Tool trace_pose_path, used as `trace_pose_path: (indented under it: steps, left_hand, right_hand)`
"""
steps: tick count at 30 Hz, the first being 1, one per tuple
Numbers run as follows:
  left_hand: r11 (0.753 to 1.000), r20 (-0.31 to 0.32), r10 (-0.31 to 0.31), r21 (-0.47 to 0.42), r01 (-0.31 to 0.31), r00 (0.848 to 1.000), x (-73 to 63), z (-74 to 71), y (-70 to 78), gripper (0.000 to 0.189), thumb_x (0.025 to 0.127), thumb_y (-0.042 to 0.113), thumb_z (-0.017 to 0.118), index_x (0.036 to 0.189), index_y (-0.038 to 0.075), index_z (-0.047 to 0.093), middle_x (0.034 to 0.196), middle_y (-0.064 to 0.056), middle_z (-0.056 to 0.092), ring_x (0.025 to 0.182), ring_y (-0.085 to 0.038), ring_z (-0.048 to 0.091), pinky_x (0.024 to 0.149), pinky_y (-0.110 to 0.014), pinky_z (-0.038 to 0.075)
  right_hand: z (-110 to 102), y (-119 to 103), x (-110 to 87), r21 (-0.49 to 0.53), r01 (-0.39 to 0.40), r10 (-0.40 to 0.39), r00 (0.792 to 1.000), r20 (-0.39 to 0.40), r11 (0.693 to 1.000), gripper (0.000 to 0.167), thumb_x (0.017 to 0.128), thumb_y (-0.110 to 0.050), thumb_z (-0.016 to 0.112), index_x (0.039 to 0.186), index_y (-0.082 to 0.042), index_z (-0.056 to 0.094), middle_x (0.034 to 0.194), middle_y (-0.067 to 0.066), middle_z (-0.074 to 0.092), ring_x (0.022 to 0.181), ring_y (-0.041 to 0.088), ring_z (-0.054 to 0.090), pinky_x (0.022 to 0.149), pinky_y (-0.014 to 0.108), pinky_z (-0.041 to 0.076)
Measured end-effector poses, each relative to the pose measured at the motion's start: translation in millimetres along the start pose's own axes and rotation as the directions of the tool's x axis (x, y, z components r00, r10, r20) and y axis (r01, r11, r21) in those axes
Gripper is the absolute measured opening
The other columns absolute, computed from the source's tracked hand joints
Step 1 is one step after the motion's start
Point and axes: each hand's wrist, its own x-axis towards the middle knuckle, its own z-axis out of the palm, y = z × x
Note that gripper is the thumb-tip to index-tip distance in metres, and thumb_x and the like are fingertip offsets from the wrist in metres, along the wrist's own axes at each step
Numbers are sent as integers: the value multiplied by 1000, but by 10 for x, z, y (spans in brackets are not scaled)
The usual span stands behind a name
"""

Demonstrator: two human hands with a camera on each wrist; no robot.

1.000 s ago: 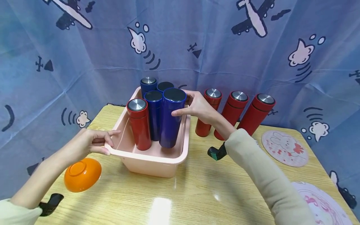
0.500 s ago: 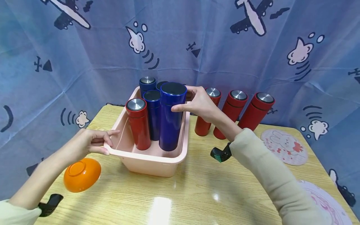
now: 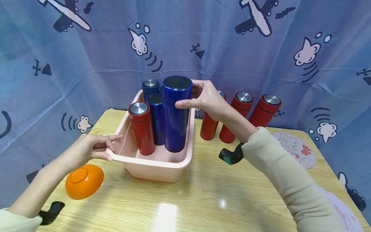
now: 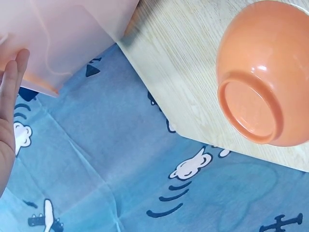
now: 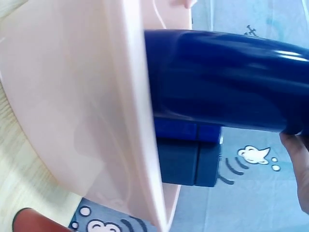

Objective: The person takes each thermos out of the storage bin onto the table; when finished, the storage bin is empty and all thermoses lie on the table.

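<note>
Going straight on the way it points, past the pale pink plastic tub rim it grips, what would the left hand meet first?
Most likely the silver-topped red cylindrical flask in the tub: the left hand points roughly at it, though depth is hard to judge.

Flasks in tub, bowl left

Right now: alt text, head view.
Person's right grip holds a tall blue flask partly inside a pink bin of flasks; left grip pinches its rim. Three red flasks stand right of the bin, an upturned orange bowl left.
</note>
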Motion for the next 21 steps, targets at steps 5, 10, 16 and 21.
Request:
trace_pose_path:
  steps: [5, 10, 16, 21]
  left_hand:
    - [1000, -5, -12, 15, 13, 1000, -6, 4, 8, 17, 72, 5, 79, 79, 14, 67, 122, -27, 60, 109, -29, 62, 76, -21, 53]
    - [999, -8, -20, 28, 20, 1000, -8, 8, 7, 18, 71, 5, 79, 79, 15, 67, 122, -26, 60, 108, -27, 63, 77, -21, 53]
    - [999, -13, 10, 31, -10, 1000, -9, 7, -3, 18, 71, 4, 79, 80, 15, 67, 121, -27, 61, 107, -32, 62, 76, -18, 53]
    - [999, -16, 26, 34, -25, 1000, -5, 0, -16, 20, 70, 3, 79, 80, 15, 67, 121, -28, 61, 107, -21, 64, 75, -16, 52]
  right_hand:
    - [-28, -146, 2, -8, 30, -30, 1000, 2, 1000, 41, 77, -8, 76, 115, 2, 63, 97, 9, 72, 90, 25, 68, 86, 39, 53]
    - [-61, -296, -4, 3, 69, -69, 998, 3, 998, 42, 78, -15, 77, 113, 3, 63, 99, 10, 72, 92, 26, 67, 89, 40, 52]
    - [-104, -447, -31, 11, 108, -108, 994, -7, 994, 49, 77, -21, 78, 116, 3, 62, 103, 11, 71, 97, 27, 66, 92, 41, 50]
    - [-162, -503, -62, 25, 135, -135, 991, -13, 990, 51, 78, -19, 76, 120, 5, 60, 106, 13, 70, 98, 29, 66, 93, 40, 50]
